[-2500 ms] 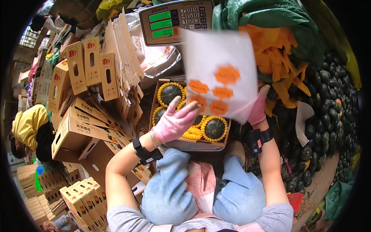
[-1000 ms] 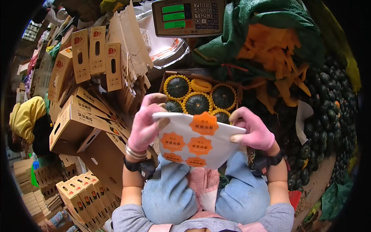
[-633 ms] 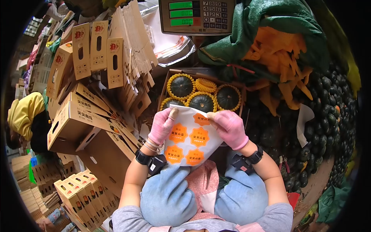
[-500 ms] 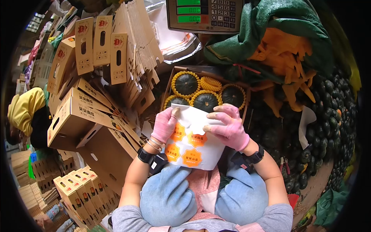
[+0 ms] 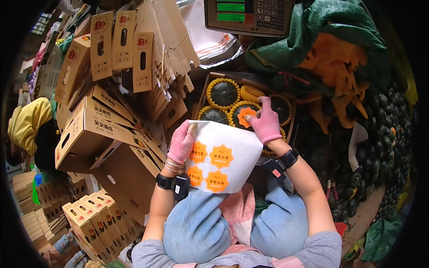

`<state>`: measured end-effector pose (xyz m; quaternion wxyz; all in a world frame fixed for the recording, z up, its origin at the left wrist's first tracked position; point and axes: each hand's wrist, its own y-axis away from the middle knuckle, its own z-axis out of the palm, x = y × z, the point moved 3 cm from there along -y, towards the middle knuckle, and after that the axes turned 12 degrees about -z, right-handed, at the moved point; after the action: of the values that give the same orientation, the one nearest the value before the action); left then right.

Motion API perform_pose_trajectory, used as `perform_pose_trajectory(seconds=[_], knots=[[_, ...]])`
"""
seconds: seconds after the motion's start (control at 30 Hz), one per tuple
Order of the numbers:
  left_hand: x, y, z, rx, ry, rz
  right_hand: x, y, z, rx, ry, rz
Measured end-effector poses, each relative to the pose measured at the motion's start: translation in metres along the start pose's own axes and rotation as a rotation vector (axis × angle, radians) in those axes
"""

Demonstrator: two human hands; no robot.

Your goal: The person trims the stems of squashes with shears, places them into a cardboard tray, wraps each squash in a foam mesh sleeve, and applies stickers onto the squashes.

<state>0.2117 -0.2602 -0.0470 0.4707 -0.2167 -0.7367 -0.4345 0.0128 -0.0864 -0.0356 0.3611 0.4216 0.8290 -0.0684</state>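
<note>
My left hand [image 5: 180,142], in a pink glove, pinches the upper left edge of a white sticker sheet [image 5: 243,154] with several orange scalloped labels on it. My right hand [image 5: 268,120], gloved likewise, holds one orange sticker [image 5: 246,117] by its right edge with the thumb. That sticker lies over a dark green pumpkin [image 5: 239,108] wrapped in a yellow foam net; whether it touches the skin I cannot tell. The pumpkin sits among several others in an open cardboard box [image 5: 292,127]. A folded yellow foam net [image 5: 251,93] lies between them.
Behind the box stands a scale [image 5: 248,18] with green displays. To the left are printed cartons [image 5: 105,123] and flattened cardboard [image 5: 167,49]. On the right lie a green sack [image 5: 339,22], orange foam nets [image 5: 333,58] and a heap of pumpkins [image 5: 380,138]. Another person's yellow garment [image 5: 29,123] shows far left.
My right hand has left the sheet and moved up over the pumpkins with one orange sticker. The sheet has swung slightly left in my left hand. The view has shifted a little.
</note>
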Motion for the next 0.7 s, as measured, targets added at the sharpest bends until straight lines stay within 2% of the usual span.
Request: perform_pose_trajectory(seconds=[0.03,0.13,0.23,0.27,0.3,0.37,0.4,0.43,0.5,0.53,0.57,0.6,0.63,0.67,0.7], knots=[[-0.001,0.0,0.0,-0.005,0.002,0.0,-0.004,0.001,-0.001,-0.038,0.091,0.009],[0.001,-0.001,0.002,-0.029,0.05,0.007,-0.015,0.014,-0.003,0.217,0.587,-0.549],[0.011,0.003,0.004,-0.045,0.127,0.016,0.01,0.014,0.003,0.205,0.718,-0.939],[0.015,0.003,0.004,-0.032,0.113,0.016,0.004,0.015,-0.012,0.177,0.626,-0.858],[0.017,0.003,0.003,-0.017,0.1,0.017,-0.007,0.017,-0.033,0.143,0.755,-0.795],[0.022,0.0,0.004,-0.012,0.17,0.038,-0.001,0.021,-0.053,0.101,0.461,-0.542],[0.03,-0.001,0.007,0.004,0.183,0.054,0.006,0.029,-0.064,0.05,-0.059,-0.3],[0.037,-0.001,0.011,0.019,0.199,0.069,0.014,0.037,-0.068,-0.065,-0.435,-0.262],[0.047,-0.003,0.016,0.047,0.162,0.091,0.005,0.06,-0.061,-0.261,-0.942,-0.261],[0.05,-0.006,0.018,0.062,0.139,0.107,-0.007,0.072,-0.062,-0.221,-1.057,-0.264],[0.054,-0.006,0.021,0.075,0.113,0.121,0.001,0.073,-0.062,-0.117,-0.91,-0.246],[0.061,-0.005,0.024,0.104,0.147,0.154,0.006,0.072,-0.069,-0.143,-0.776,-0.236],[0.066,0.002,0.021,-0.021,0.188,0.059,0.009,0.069,-0.076,-0.164,-0.645,-0.226],[0.076,0.01,0.024,-0.143,0.216,0.123,0.003,0.069,-0.083,-0.024,-0.58,-0.383],[0.082,0.016,0.027,-0.268,0.241,0.184,0.003,0.07,-0.086,-0.012,-0.539,-0.405]])
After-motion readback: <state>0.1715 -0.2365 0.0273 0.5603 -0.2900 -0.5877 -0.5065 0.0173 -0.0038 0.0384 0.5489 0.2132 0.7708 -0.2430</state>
